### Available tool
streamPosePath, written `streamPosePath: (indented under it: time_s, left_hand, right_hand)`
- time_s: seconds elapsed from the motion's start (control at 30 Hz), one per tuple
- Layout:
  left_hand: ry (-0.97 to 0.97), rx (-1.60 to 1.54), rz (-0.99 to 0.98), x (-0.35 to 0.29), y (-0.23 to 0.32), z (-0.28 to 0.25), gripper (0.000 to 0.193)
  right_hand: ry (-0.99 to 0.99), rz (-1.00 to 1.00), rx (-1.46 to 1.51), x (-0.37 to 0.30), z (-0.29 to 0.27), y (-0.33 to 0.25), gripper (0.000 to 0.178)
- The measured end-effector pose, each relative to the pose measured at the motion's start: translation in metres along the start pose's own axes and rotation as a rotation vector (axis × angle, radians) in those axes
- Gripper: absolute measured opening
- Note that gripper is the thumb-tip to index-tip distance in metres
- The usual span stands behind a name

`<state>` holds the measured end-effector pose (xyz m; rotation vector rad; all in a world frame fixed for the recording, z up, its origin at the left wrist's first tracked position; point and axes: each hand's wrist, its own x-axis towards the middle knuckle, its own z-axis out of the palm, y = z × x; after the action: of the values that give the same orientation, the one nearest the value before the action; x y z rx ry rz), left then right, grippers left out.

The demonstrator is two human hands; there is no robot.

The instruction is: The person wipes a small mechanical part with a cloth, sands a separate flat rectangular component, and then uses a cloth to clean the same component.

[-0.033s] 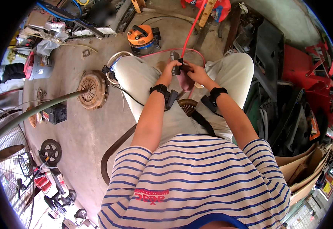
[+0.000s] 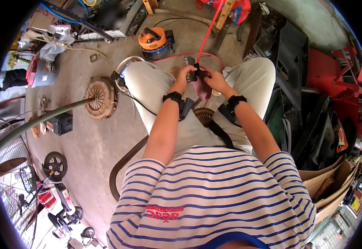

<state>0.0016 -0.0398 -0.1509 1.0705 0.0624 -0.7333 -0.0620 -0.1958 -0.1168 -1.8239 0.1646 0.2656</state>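
Observation:
Both my hands meet between my knees. My left hand (image 2: pixel 184 75) is closed around a grey, blocky metal part (image 2: pixel 189 61), its thumb on the near side. Against it, the fingers of my right hand (image 2: pixel 215 79) curl around a dark fitting (image 2: pixel 196 67) where a taut red hose (image 2: pixel 209 35) ends. Just below the fingers hangs a smooth pinkish-brown piece (image 2: pixel 202 90) whose kind I cannot make out. My fingers hide much of these parts. Under my wrists, a round ribbed brown part (image 2: pixel 204 115) sits near a black strap.
On the floor to the left lies a rusty round clutch cover (image 2: pixel 100 98), with a dark hose crossing it. An orange machine (image 2: pixel 152 38) stands ahead. Dark and red body panels (image 2: pixel 328 76) crowd the right, cardboard (image 2: pixel 328 182) below them. A black battery-like box (image 2: pixel 59 124) sits at left.

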Motion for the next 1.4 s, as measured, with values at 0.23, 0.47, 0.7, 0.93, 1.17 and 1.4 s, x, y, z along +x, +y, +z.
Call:
streamPosePath:
  time_s: [0.23,0.47,0.7,0.93,1.17,1.4]
  left_hand:
    - [0.201,-0.593,0.062,0.003,0.023,0.009,0.028]
    - [0.149,-0.468,-0.054,0.004,0.013,-0.002,0.030]
    - [0.067,-0.052,-0.094,-0.018,0.024,0.032,0.020]
    - [0.076,0.116,0.012,-0.024,0.029,0.023,0.035]
    - [0.102,0.233,0.218,-0.032,0.044,0.042,0.068]
    - [0.172,0.305,0.321,-0.013,0.025,0.032,0.071]
  right_hand:
    - [0.436,-0.073,0.702,0.016,-0.017,0.009,0.031]
    - [0.278,0.179,0.845,0.009,-0.013,-0.007,0.034]
    - [0.092,0.192,0.607,0.014,-0.001,-0.013,0.036]
    - [0.108,0.165,0.661,0.011,0.010,-0.010,0.035]
    - [-0.055,0.307,0.769,0.010,0.004,-0.003,0.032]
    - [0.043,0.307,1.173,0.015,-0.006,-0.002,0.033]
